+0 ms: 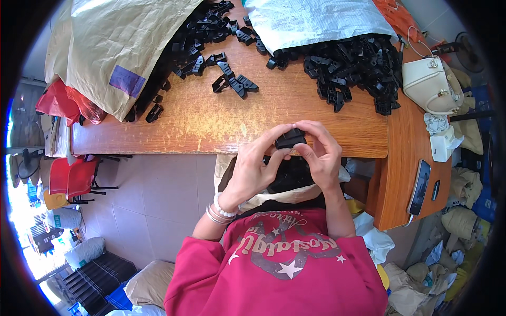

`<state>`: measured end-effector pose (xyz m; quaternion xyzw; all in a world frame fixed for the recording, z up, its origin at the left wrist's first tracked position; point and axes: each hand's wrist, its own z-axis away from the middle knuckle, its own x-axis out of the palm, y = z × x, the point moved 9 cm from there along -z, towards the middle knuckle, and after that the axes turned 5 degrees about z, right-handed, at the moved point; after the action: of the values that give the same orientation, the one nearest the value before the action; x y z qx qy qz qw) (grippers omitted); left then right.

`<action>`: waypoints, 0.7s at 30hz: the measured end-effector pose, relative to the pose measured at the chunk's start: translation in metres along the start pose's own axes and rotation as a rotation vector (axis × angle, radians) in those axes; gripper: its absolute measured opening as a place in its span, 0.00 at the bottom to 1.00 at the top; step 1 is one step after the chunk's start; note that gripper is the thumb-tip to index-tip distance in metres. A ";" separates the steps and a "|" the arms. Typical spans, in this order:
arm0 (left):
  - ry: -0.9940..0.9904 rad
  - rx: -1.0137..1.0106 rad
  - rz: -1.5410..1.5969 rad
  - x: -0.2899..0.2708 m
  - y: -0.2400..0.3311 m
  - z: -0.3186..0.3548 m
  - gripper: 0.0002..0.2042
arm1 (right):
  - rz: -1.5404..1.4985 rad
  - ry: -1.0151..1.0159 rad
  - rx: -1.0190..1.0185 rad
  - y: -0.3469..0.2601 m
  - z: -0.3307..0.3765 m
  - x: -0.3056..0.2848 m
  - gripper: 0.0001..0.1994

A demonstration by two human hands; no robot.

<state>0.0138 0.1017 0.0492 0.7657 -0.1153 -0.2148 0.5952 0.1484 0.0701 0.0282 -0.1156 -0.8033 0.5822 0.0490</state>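
Observation:
Between the fingertips of both my hands is a small black plastic part [290,138], held just over the table's front edge. My left hand [258,163] pinches it from the left with thumb and forefinger. On its other side, my right hand [322,155] grips it with thumb and fingers too. Below the hands, an open sack [258,199] at my lap has dark contents that I cannot make out singly. A few similar black parts [232,79] lie loose on the table beyond my hands.
On the wooden table [184,121], black parts [358,68] spill from a white sack [316,21], and others lie beside a tan sack [116,47]. At right are a cream handbag [429,84], tissue pack [441,145] and phone [420,185]. A red chair [73,176] stands left.

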 end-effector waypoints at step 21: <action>0.364 -0.054 -0.548 -0.102 -0.052 -0.069 0.13 | 1.002 0.242 0.248 0.033 -0.051 -0.092 0.09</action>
<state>-0.0480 0.2190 0.0322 0.7779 0.2091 -0.2297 0.5463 0.2526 0.1048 0.0187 -0.5449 -0.5633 0.6075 -0.1295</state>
